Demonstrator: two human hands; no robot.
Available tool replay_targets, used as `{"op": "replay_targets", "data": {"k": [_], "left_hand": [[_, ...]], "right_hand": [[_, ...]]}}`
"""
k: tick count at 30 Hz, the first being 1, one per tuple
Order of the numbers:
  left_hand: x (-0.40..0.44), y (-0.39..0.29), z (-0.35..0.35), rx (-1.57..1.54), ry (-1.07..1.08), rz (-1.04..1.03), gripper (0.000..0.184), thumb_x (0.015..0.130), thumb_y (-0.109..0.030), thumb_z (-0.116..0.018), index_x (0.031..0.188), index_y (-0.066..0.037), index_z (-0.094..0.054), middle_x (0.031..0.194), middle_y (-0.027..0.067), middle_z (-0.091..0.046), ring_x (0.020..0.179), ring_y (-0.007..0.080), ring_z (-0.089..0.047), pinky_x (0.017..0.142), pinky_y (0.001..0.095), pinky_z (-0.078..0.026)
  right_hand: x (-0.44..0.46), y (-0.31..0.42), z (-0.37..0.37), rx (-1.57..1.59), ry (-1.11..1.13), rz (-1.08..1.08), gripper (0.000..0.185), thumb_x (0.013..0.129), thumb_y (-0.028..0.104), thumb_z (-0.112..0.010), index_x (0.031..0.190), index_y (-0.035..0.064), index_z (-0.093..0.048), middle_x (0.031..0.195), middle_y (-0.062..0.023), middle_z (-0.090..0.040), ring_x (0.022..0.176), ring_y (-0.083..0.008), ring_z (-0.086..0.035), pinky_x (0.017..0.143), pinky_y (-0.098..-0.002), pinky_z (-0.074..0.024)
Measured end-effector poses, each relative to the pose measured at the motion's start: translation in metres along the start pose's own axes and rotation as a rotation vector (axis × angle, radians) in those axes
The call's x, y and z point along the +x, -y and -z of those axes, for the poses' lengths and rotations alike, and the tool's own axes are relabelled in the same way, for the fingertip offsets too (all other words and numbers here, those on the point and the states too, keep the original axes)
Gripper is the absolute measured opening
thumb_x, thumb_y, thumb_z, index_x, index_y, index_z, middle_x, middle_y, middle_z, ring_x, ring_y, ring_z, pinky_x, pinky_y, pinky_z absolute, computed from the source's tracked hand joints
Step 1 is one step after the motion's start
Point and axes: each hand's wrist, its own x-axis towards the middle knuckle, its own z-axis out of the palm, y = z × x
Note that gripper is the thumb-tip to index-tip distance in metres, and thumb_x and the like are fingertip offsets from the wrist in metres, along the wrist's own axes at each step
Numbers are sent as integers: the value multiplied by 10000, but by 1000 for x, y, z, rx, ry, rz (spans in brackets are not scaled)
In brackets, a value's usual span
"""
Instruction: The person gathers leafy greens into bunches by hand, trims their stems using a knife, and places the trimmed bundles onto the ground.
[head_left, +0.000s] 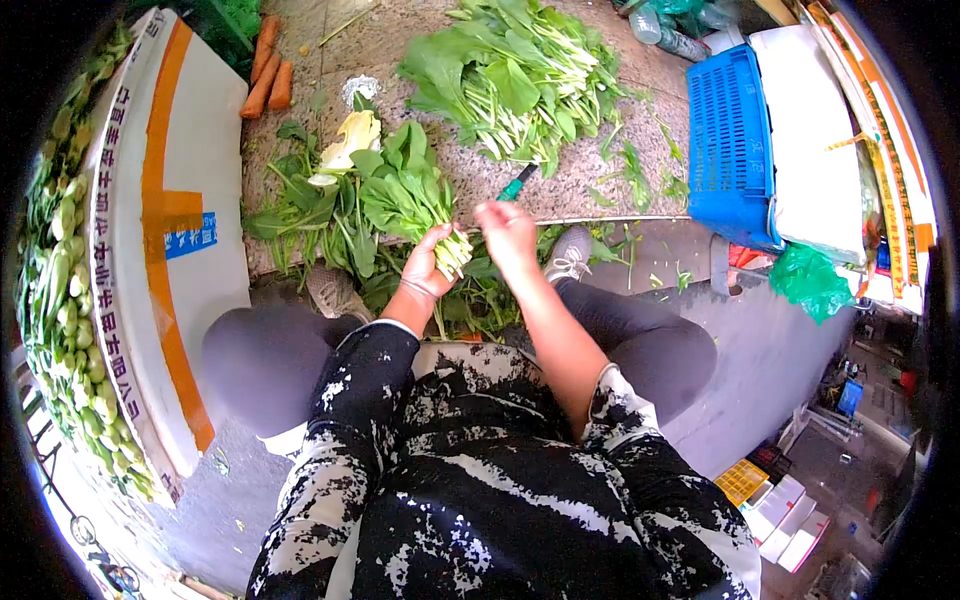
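My left hand (428, 266) is wrapped round a bunch of leafy greens (405, 190), its pale cut stems pointing toward my right hand. Just right of those stems, my right hand (508, 235) is closed with the fingers curled; what they hold, if anything, is hidden. A green-handled knife (514, 187) with a dark end shows right beyond the right hand, and I cannot tell whether the two touch. Farther back on the stone slab (390, 50) lies a large heap of the same greens (520, 80). Loose leaves (300, 205) and a pale yellow leaf (352, 140) lie left of the bunch.
Carrots (268, 75) lie at the slab's back left. A white foam box (190, 250) stands at my left, with more vegetables (75, 310) beyond it. On the right are a blue crate (732, 145) and a green plastic bag (810, 280). Leaf scraps (480, 300) cover the ground between my shoes.
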Motion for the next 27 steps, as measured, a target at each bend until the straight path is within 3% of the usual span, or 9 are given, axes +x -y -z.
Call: {"op": "replay_targets", "data": {"k": [3,6,11,14,15,17,20,24,27], "left_hand": [[-7,-2,-17,-56,78,13,110,765,-145,-578,836,-68,-542,779,51,-575,722,191,-564,669,320,-487],[-9,-4,-25,-83,77,31,110,785,-172,-574,821,-75,-537,798,63,-565,725,198,-560,669,324,-491],[-4,-8,-51,-205,198,-42,132,802,-203,-562,821,-75,-535,870,86,-568,825,211,-544,760,346,-471],[-2,-16,-79,-276,186,-33,99,799,-174,-550,824,-78,-551,907,63,-593,964,198,-540,875,369,-397],[0,-18,-86,-309,197,-33,99,799,-173,-549,820,-76,-553,909,62,-593,984,198,-535,884,374,-390],[0,-20,-105,-328,178,-60,116,805,-175,-539,828,-62,-552,917,80,-592,981,220,-536,889,385,-387],[-1,-19,-130,-333,192,-64,126,818,-181,-516,846,-63,-549,917,90,-591,989,235,-533,889,398,-386],[-10,-17,-161,-257,134,-47,209,851,-244,-449,926,-62,-519,954,118,-584,941,275,-535,857,422,-395],[-18,-15,-173,-155,124,-69,294,866,-288,-404,1008,-45,-486,989,151,-572,891,296,-528,815,424,-403]], "right_hand": [[53,-25,16,-304,-358,0,287,703,264,-642,814,2,-604,734,-159,-608,674,-292,-592,646,-352,-463],[75,-36,15,-640,-431,-116,328,668,303,-660,770,-3,-603,737,-169,-614,694,-318,-592,658,-386,-462],[69,-45,28,-653,-201,-239,317,647,293,-652,673,-16,-587,711,-188,-609,642,-309,-598,623,-397,-472],[43,-26,38,-139,-66,-677,262,728,254,-577,646,6,-558,612,-103,-575,511,-199,-579,418,-296,-426],[28,-17,40,-125,-68,-677,262,728,254,-577,646,6,-558,612,-103,-575,511,-199,-579,418,-296,-426],[-1,0,45,463,19,-639,171,782,187,-498,769,17,-511,631,-68,-546,522,-162,-552,380,-234,-372],[-38,44,44,517,-114,-259,249,690,76,-416,937,91,-388,757,-58,-550,577,-121,-483,449,-264,-377],[-67,107,50,-345,-170,402,223,806,79,-447,1015,39,-381,833,-188,-545,764,-364,-552,660,-435,-444],[-70,120,57,-463,-189,698,383,760,26,-469,1121,58,-345,920,-190,-524,836,-348,-528,674,-431,-437]]}}
